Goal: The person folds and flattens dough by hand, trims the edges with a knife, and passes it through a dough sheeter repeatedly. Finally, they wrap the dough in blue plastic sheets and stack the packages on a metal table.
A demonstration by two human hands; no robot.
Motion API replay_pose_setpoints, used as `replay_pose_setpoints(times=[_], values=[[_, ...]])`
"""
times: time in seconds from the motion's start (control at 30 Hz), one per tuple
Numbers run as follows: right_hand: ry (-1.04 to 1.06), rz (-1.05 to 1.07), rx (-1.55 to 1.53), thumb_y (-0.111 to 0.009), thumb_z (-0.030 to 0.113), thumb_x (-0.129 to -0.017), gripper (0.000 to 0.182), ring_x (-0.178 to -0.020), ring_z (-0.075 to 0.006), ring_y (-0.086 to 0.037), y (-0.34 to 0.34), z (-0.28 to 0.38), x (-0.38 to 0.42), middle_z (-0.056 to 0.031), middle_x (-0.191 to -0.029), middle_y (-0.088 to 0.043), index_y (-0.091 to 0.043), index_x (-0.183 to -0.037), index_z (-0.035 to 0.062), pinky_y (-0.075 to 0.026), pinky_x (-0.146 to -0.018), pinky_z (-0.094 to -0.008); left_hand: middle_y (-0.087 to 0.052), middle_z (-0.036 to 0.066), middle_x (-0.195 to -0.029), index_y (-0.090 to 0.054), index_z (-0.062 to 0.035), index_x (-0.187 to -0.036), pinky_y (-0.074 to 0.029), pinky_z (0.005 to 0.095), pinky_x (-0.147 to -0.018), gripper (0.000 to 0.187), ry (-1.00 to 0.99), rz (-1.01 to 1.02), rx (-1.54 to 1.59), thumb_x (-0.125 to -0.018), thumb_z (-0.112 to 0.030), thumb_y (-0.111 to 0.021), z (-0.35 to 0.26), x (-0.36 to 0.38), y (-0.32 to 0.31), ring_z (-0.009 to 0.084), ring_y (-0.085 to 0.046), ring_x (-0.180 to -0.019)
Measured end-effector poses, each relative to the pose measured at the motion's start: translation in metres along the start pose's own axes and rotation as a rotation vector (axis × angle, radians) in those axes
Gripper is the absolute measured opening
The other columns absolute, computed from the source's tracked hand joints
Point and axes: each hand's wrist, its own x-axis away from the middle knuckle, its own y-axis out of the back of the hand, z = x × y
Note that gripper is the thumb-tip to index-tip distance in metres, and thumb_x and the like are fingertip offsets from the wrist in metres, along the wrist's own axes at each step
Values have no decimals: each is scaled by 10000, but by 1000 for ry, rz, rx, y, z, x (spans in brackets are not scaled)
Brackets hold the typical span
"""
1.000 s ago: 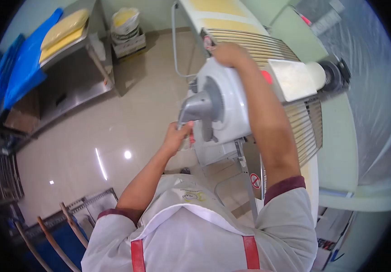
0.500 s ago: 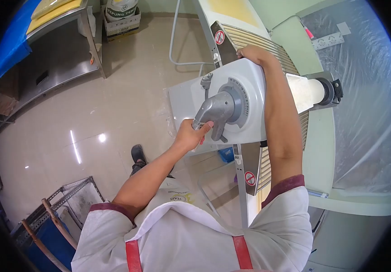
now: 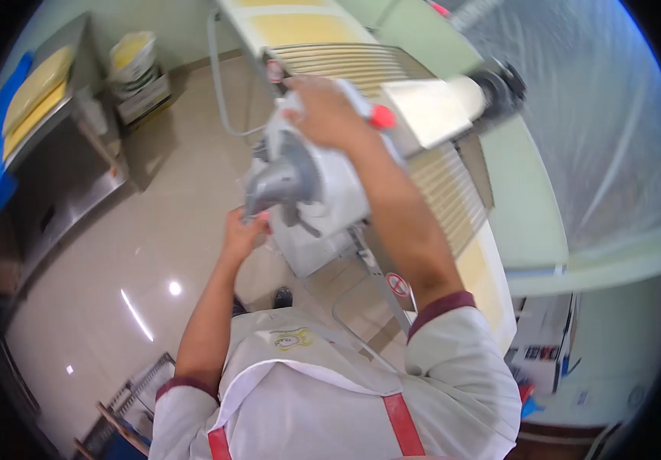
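Note:
A dough sheeter's white housing [image 3: 342, 195] stands in front of me, with a grey metal lever [image 3: 277, 184] on its round dial. My left hand [image 3: 243, 231] is closed around the lower end of that lever. Across the top of the housing reaches my right hand [image 3: 324, 111], its thumb and fingers apart and smeared by motion. It rests on or just above the housing near the far corner; contact is hard to tell. A red button [image 3: 382, 116] shows beside my right wrist. Behind my right forearm lie the slatted guards [image 3: 442, 188] over the belt.
The yellowish belt [image 3: 307, 29] runs away to the back. To the left stands a steel table [image 3: 70, 126] with yellow bags [image 3: 37, 92]; a sack [image 3: 133, 61] sits in a box beyond it. Plastic sheeting [image 3: 576, 130] covers the right side. Wooden poles [image 3: 120, 425] lean at lower left.
My view has swung, so the machine sits further left. My right hand has come back from the guard's edge onto the housing, uncovering the red button. My left hand stays on the lever.

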Motion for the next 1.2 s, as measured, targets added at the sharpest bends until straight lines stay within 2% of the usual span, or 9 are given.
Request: replay_pose_setpoints(times=[0.03,0.1,0.2,0.33,0.63,0.83,0.87,1.0,1.2], values=[[18,-15,17,-605,306,-866,514,-1228,-364,-475,11,12,19,-213,-1313,-513,-518,-1262,-9,-370,-1029,-444,-626,61,-664,-619,-45,-792,-501,299,-563,479,5,-18,-28,-826,-519,-674,-3,2,-1,159,-622,-620],[35,-177,28,-576,268,-878,508,-1286,-341,-419,12,14,63,-207,-1363,-466,-489,-1282,-28,-316,-1073,-435,-626,76,-671,-615,-39,-809,-508,302,-540,475,22,-21,-26,-826,-510,-676,-11,5,-4,165,-625,-614],[-83,-188,-110,-554,245,-896,499,-1329,-336,-373,27,18,118,-173,-1404,-441,-465,-1317,-8,-265,-1101,-480,-617,79,-663,-601,-41,-801,-514,311,-560,459,37,-87,-81,-827,-493,-677,-22,1,-11,173,-628,-617],[-179,-323,-180,-500,225,-910,460,-1304,-329,-396,34,18,169,-175,-1417,-418,-475,-1314,8,-231,-1084,-522,-593,69,-625,-585,-45,-760,-512,322,-595,443,52,-184,-123,-827,-472,-682,-20,-1,-17,182,-617,-604],[-177,-639,-414,-591,151,-858,470,-1296,-377,-389,5,-9,202,-202,-1400,-420,-490,-1290,-4,-323,-1057,-484,-542,66,-591,-543,-51,-735,-512,339,-601,453,-12,-239,-96,-816,-471,-690,-20,-1,-25,180,-563,-544],[-411,-775,-978,-698,240,-826,601,-1204,-360,-507,-14,-11,205,-230,-1358,-467,-463,-1310,-28,-400,-1006,-404,-561,67,-582,-562,-53,-731,-508,330,-577,461,-17,-234,-113,-803,-488,-695,-22,0,-25,181,-582,-547],[-421,-826,-980,-731,279,-813,641,-1130,-296,-562,-22,-12,203,-220,-1266,-543,-465,-1303,-36,-430,-965,-374,-564,68,-580,-567,-53,-726,-507,327,-571,462,-11,-232,-112,-801,-491,-696,-23,0,-25,181,-586,-547],[-459,-826,-1165,-739,258,-815,598,-999,-191,-573,-28,-13,203,-132,-1103,-608,-493,-1265,-48,-444,-911,-323,-583,79,-582,-580,-42,-710,-498,312,-543,481,16,-214,-110,-789,-499,-708,-21,0,-21,180,-599,-543],[-573,-841,-1084,-651,219,-891,426,-916,-160,-554,-45,-17,207,-87,-1013,-602,-532,-1201,-48,-454,-842,-306,-598,59,-598,-606,-37,-747,-486,290,-507,426,38,-197,-86,-790,-440,-736,-21,0,-18,158,-602,-527]])
